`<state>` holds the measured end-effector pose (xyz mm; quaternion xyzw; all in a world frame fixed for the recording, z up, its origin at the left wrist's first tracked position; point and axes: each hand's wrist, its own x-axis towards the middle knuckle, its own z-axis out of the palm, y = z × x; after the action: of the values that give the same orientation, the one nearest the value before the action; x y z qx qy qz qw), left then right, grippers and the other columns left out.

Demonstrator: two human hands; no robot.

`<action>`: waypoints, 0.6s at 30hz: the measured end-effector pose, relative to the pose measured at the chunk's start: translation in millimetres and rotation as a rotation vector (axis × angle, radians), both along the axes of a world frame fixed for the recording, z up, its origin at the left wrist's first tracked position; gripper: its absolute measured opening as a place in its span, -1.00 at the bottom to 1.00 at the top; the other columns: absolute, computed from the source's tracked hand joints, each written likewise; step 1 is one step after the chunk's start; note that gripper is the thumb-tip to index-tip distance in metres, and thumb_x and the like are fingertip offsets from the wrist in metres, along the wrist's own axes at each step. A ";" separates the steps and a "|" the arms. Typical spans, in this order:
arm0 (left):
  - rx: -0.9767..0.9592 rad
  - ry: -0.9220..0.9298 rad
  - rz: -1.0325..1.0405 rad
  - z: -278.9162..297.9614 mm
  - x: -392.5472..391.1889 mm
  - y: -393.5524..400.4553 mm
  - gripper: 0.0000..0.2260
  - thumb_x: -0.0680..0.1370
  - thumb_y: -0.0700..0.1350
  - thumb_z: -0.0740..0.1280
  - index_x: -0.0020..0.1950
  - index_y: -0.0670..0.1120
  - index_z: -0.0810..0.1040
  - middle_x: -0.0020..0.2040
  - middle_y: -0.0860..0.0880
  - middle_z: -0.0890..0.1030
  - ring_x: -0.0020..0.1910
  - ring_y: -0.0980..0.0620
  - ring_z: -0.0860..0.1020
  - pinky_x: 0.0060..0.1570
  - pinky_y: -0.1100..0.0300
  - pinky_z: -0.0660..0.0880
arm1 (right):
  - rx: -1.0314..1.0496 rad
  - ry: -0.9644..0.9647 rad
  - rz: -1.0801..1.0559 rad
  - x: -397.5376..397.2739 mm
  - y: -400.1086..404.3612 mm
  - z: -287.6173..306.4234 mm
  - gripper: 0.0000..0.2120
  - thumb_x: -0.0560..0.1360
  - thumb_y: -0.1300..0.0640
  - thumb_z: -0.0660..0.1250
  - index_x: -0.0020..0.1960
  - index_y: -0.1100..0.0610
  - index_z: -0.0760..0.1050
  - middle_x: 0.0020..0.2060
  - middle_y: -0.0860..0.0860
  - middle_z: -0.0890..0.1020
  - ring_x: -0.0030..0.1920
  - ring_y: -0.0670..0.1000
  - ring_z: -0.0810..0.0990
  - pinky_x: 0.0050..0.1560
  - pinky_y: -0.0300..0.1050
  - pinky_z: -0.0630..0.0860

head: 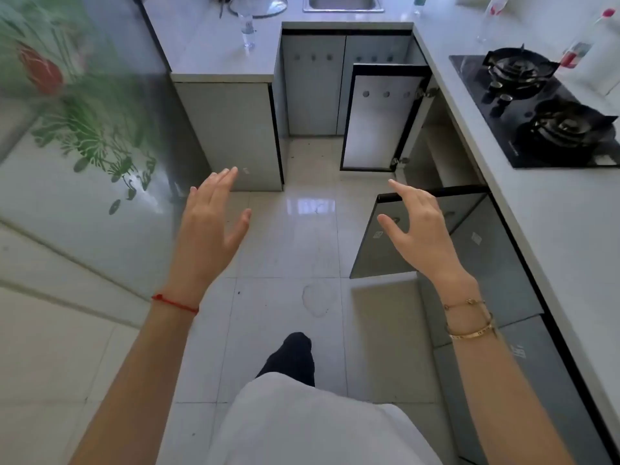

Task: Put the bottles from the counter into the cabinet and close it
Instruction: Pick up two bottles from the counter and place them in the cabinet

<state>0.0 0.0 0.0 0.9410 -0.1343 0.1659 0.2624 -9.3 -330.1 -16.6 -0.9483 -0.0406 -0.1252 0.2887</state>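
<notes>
Both my hands are raised over the tiled floor, empty, fingers spread. My left hand (211, 219) hovers in front of the left counter's end panel. My right hand (419, 229) hangs just above the top edge of the near open cabinet door (385, 256) under the right counter. A second cabinet door (379, 125) stands open farther back. A clear bottle (246, 26) stands on the left counter. Two clear bottles with red labels, one (491, 18) and another (583, 41), stand on the right counter behind the stove. A small bottle (419, 3) sits by the sink.
A black two-burner gas stove (536, 109) is set into the right counter. A sink (342, 3) and a glass lid (261, 6) are at the back. A fridge with a green plant print (84, 146) fills the left. My leg and dark sock (292, 360) are below.
</notes>
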 end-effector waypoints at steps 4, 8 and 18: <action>-0.015 0.030 0.011 -14.5 49.0 -3.0 -0.49 0.60 -0.05 0.25 0.53 -0.10 0.22 0.50 -0.10 0.32 0.53 -0.07 0.22 0.47 -0.20 0.19 | -0.003 0.036 -0.002 53.7 -0.6 -12.3 -0.43 0.54 0.02 0.34 0.49 0.09 0.27 0.37 0.03 0.44 0.44 0.04 0.30 0.48 0.06 0.26; -0.003 0.037 0.029 -24.4 119.0 -4.2 -0.49 0.61 -0.08 0.26 0.53 -0.10 0.21 0.51 -0.10 0.32 0.53 -0.06 0.21 0.50 -0.18 0.15 | -0.008 0.040 -0.004 126.2 -1.2 -23.6 -0.44 0.55 0.02 0.34 0.49 0.09 0.27 0.38 0.03 0.44 0.44 0.03 0.30 0.48 -0.01 0.23; 0.008 0.049 0.001 -10.5 329.2 -17.9 -0.46 0.60 -0.07 0.27 0.55 -0.07 0.19 0.52 -0.05 0.30 0.55 -0.01 0.18 0.55 -0.06 0.05 | 0.012 -0.019 -0.002 339.3 -0.5 -7.0 -0.45 0.54 0.05 0.35 0.48 0.10 0.30 0.34 0.03 0.48 0.40 0.05 0.35 0.44 0.05 0.30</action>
<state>329.2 -17.9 -10.5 0.9460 -0.1278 0.1422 0.2617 330.0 -330.6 -23.6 -0.9454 -0.0417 -0.1349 0.2939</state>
